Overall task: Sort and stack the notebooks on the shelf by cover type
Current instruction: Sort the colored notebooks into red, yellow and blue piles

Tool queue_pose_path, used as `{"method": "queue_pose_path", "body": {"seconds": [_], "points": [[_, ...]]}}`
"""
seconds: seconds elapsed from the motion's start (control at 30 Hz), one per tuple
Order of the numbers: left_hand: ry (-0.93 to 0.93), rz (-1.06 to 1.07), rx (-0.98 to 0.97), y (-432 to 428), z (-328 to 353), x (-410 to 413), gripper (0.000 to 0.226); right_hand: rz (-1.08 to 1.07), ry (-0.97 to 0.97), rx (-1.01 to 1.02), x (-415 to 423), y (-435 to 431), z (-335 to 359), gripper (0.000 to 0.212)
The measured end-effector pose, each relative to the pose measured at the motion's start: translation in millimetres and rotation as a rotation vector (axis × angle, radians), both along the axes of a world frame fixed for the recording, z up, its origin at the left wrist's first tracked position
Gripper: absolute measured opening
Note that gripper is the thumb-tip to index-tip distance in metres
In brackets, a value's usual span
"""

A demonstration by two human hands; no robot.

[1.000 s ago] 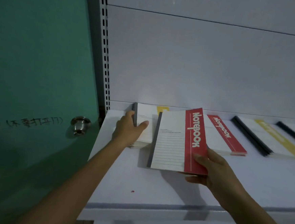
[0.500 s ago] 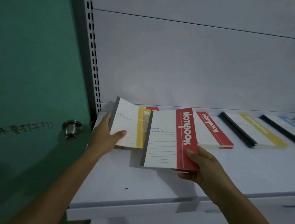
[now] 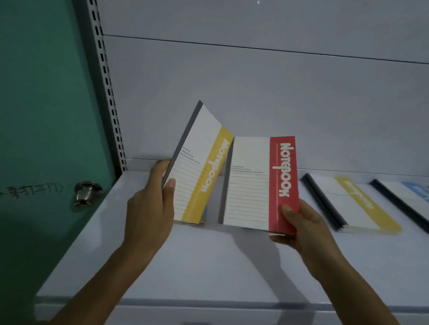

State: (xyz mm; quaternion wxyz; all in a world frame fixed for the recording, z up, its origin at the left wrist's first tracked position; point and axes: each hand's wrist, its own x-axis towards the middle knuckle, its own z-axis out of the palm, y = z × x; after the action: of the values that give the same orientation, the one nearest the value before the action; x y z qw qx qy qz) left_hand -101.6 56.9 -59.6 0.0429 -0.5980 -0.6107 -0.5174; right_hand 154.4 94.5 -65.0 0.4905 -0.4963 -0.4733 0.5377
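Observation:
My left hand (image 3: 150, 208) grips a yellow-striped notebook (image 3: 194, 171) by its grey spine, tilted up above the white shelf (image 3: 200, 263). Beside it my right hand (image 3: 303, 228) holds a red-striped notebook (image 3: 255, 183) by its lower right corner, also raised off the shelf. The two covers almost touch at their top edges. A sliver of blue and other notebook edges (image 3: 204, 216) shows under the yellow one's lower corner. Further right on the shelf lie a stack with a yellow stripe (image 3: 354, 204) and a stack with a blue stripe (image 3: 415, 201).
A green door (image 3: 33, 97) with a metal knob (image 3: 86, 193) stands at the left, next to the shelf's perforated upright (image 3: 104, 76). The white back panel (image 3: 265, 89) closes the shelf behind. The shelf's front edge (image 3: 197, 307) runs across the bottom.
My left hand has lifted the yellow-striped notebook off the left stack and tilted it upright. My right hand has raised the red-striped notebook higher. The view has shifted right.

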Motion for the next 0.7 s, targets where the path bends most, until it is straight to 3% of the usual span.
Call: {"method": "queue_pose_path", "body": {"seconds": [0.17,0.3,0.47,0.57,0.7], "points": [[0.103,0.016,0.045,2.6,1.8,45.3,0.039,-0.130,-0.199,0.023,56.6,49.7,-7.8,0.021],[0.023,-0.009,0.037,4.1,1.2,74.3,0.044,-0.055,-0.169,-0.091,61.4,76.5,-17.7,0.017],[-0.094,-0.036,0.046,4.9,-5.8,112.2,0.041,0.052,-0.261,-0.063,70.7,86.3,-30.3,0.007],[-0.149,-0.041,0.054,8.8,-8.1,135.2,0.037,0.067,-0.352,0.018,65.9,88.4,-31.4,0.014],[-0.195,-0.061,0.037,9.0,-12.2,152.5,0.044,-0.008,-0.678,0.286,54.7,94.0,-33.0,0.027]]}}
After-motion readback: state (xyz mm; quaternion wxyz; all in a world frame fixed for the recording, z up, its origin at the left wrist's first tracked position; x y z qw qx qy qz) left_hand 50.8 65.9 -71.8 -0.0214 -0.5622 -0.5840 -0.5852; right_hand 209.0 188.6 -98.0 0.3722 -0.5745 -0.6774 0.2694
